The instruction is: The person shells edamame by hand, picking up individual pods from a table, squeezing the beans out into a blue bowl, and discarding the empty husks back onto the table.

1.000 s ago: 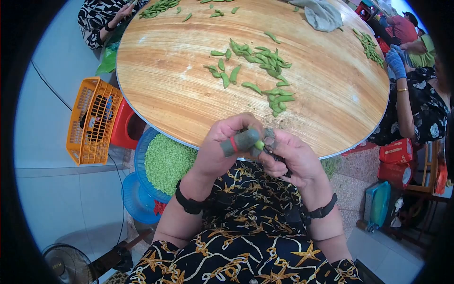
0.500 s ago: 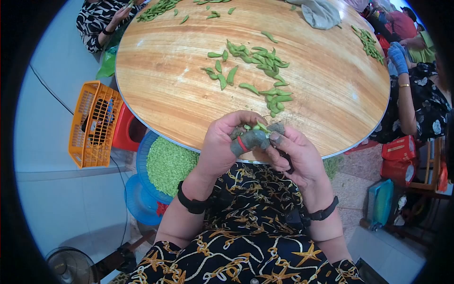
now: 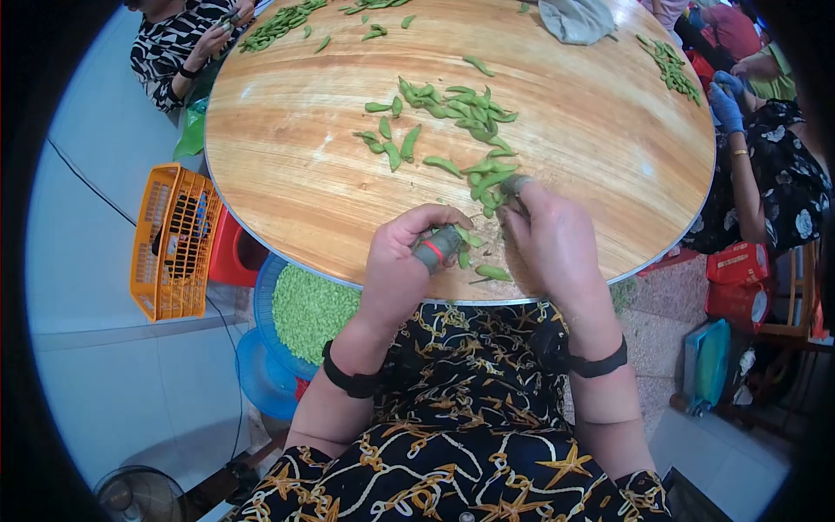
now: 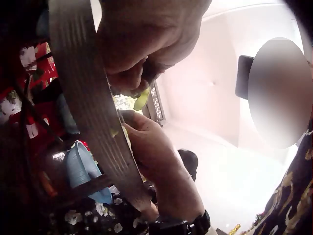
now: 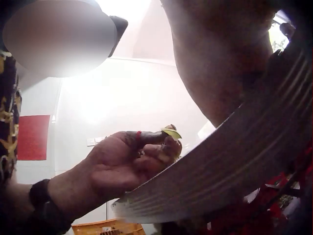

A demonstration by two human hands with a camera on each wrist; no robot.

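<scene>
From here I'm seeing the left hand [image 3: 404,250] pinching a green pod [image 3: 470,237] between its fingers above the tabletop [image 3: 304,204]; the right hand [image 3: 561,239] is reaching to the pod pile [image 3: 492,180], grip impossible to tell.

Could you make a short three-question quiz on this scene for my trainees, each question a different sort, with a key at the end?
1. True or false: the left hand is pinching a green pod.
2. Multiple choice: what fills the blue basket by the table's edge? A) towels B) shelled green beans C) bottles
3. Fill in the blank: the hand whose fingers reach the piled pods on the table is the ____ hand.

Key: 1. True. 2. B. 3. Right.
</scene>
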